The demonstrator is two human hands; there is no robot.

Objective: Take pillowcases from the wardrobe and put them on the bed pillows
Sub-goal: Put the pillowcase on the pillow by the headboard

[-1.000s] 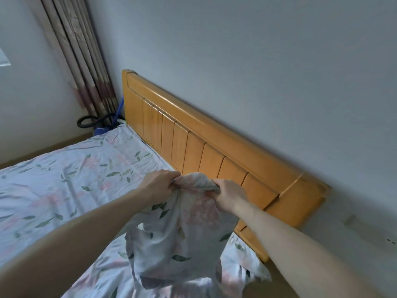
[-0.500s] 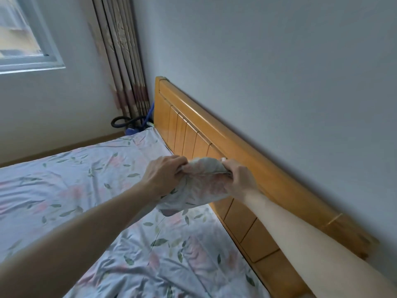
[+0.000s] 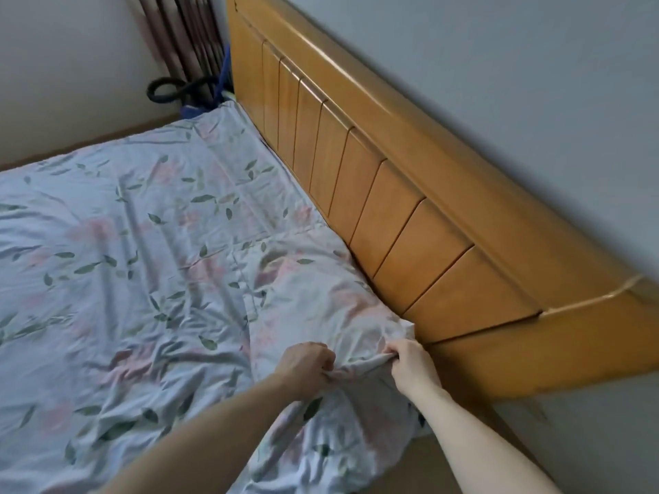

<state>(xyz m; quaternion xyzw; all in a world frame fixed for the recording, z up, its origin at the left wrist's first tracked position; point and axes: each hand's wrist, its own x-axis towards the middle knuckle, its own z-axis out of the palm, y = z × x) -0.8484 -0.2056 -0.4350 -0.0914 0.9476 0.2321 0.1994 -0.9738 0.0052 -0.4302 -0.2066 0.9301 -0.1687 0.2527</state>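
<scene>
I have the pillowcase [image 3: 313, 301] spread flat on the bed, right against the headboard [image 3: 403, 194]. My left hand [image 3: 306, 361] and right hand [image 3: 410, 361] both pinch its near edge, fingers clamped. I should pull evenly to keep it smooth.

A pillowcase [image 3: 313, 301] of pale blue cloth, printed with green leaves and pink flowers, is spread flat on the bed beside the headboard. Its near edge is bunched and creased. It is hard to tell apart from the matching sheet beneath.
</scene>
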